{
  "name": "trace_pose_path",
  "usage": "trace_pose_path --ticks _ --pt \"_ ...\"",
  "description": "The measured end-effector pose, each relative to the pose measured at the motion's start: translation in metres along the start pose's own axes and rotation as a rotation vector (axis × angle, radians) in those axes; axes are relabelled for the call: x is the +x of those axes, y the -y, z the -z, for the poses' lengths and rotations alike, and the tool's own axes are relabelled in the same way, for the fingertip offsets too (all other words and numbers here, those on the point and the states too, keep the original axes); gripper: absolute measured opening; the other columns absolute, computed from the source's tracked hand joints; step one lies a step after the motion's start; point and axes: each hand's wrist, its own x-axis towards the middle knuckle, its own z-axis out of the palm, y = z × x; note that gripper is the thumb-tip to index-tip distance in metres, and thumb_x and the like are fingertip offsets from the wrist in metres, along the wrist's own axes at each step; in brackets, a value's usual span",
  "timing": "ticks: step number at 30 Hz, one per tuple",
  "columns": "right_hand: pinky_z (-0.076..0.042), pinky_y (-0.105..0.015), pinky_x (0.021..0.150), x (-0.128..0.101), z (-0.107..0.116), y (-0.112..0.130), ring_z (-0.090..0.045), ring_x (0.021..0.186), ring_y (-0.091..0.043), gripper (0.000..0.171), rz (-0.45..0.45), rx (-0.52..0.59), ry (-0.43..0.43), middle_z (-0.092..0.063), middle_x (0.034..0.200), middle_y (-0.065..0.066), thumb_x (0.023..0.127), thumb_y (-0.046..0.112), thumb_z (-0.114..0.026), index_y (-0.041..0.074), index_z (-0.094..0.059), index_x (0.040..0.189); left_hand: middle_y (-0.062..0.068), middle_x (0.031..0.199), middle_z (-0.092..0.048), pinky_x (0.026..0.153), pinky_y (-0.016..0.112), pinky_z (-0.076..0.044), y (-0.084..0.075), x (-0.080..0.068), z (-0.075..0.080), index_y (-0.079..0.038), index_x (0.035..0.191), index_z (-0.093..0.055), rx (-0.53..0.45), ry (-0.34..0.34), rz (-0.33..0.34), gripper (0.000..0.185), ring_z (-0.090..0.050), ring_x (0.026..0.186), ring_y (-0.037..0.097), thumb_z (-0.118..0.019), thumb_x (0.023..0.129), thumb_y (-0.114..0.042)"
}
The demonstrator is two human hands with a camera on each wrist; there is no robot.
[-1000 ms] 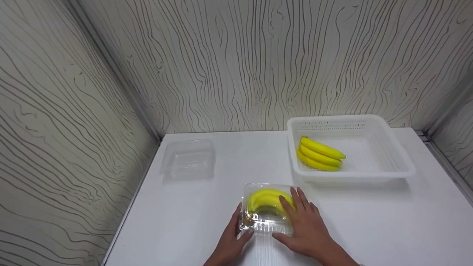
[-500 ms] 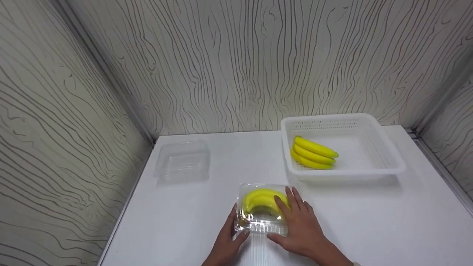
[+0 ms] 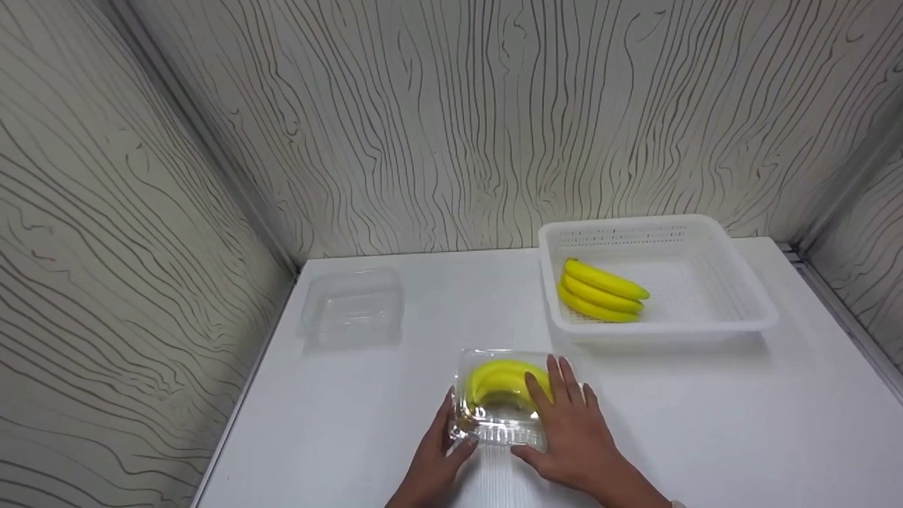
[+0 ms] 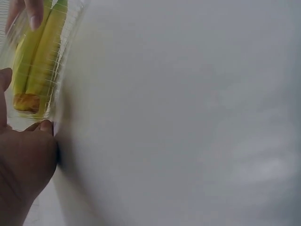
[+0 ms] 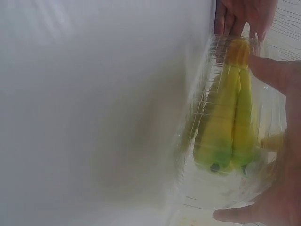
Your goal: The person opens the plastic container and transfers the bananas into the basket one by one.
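A clear plastic clamshell box [image 3: 502, 429] sits on the white table [image 3: 705, 423] near its front edge, with a bunch of yellow bananas [image 3: 497, 377] inside. My left hand [image 3: 443, 446] holds the box's left end, thumb at the front corner and fingers curled against the side. My right hand [image 3: 564, 416] lies flat on the lid's right half with straight fingers, its thumb along the front lip. In the right wrist view the bananas [image 5: 230, 122] show through the lid, with the left hand's fingers [image 5: 240, 14] at the far end. The left wrist view shows the bananas [image 4: 40, 56] beside my left hand [image 4: 23, 165].
A white perforated basket [image 3: 748, 310] stands at the back right with another banana bunch [image 3: 600, 293] in its left part. An empty clear clamshell box [image 3: 351, 310] sits at the back left. Patterned walls close in the table on three sides.
The head view has shifted slightly. Both hands stay on the clamshell box in about the same pose.
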Motion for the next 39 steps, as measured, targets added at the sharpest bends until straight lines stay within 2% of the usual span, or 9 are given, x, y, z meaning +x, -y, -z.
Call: trace_pose_path --ticks 8,14,19,29,39 --pt "-0.038 -0.072 0.122 0.000 -0.003 -0.004 -0.020 0.166 -0.045 0.107 0.009 -0.024 0.005 -0.019 0.178 -0.024 0.081 0.079 -0.072 0.017 -0.044 0.164 0.017 0.179 -0.023 0.130 0.061 -0.031 0.000 -0.001 0.000 -0.017 0.174 -0.010 0.020 -0.003 -0.049 0.091 -0.034 0.162 0.043 -0.065 0.106 -0.042" --pt "-0.031 -0.072 0.127 0.003 0.000 -0.001 -0.019 0.166 -0.045 0.105 -0.014 0.005 0.014 -0.019 0.179 -0.023 0.079 0.072 -0.075 0.018 -0.044 0.164 0.019 0.178 -0.025 0.130 0.063 -0.031 -0.001 -0.001 0.000 -0.016 0.174 -0.010 0.002 -0.004 -0.058 0.091 -0.037 0.160 0.044 -0.066 0.106 -0.039" --pt "-0.025 -0.074 0.127 0.004 0.004 0.004 -0.020 0.166 -0.046 0.108 -0.019 -0.004 0.014 -0.021 0.177 -0.026 0.076 0.067 -0.080 0.015 -0.045 0.163 0.019 0.177 -0.027 0.130 0.061 -0.032 -0.003 -0.002 -0.001 -0.017 0.174 -0.010 0.019 -0.005 -0.040 0.091 -0.038 0.160 0.043 -0.065 0.106 -0.040" --pt "-0.024 -0.073 0.129 0.007 0.008 0.012 -0.018 0.165 -0.052 0.110 -0.057 0.036 0.065 -0.022 0.175 -0.032 0.078 0.077 -0.074 0.009 -0.047 0.160 0.019 0.178 -0.024 0.130 0.063 -0.032 -0.002 -0.003 -0.005 -0.017 0.174 -0.011 0.053 -0.015 -0.018 0.091 -0.036 0.160 0.045 -0.065 0.105 -0.041" --pt "-0.026 -0.073 0.128 0.007 0.001 0.013 -0.019 0.165 -0.051 0.112 -0.060 -0.005 0.022 -0.021 0.175 -0.031 0.076 0.077 -0.075 0.011 -0.045 0.161 0.021 0.178 -0.024 0.130 0.063 -0.030 0.000 -0.003 -0.003 -0.015 0.174 -0.010 0.052 -0.026 -0.023 0.092 -0.035 0.161 0.046 -0.065 0.105 -0.042"
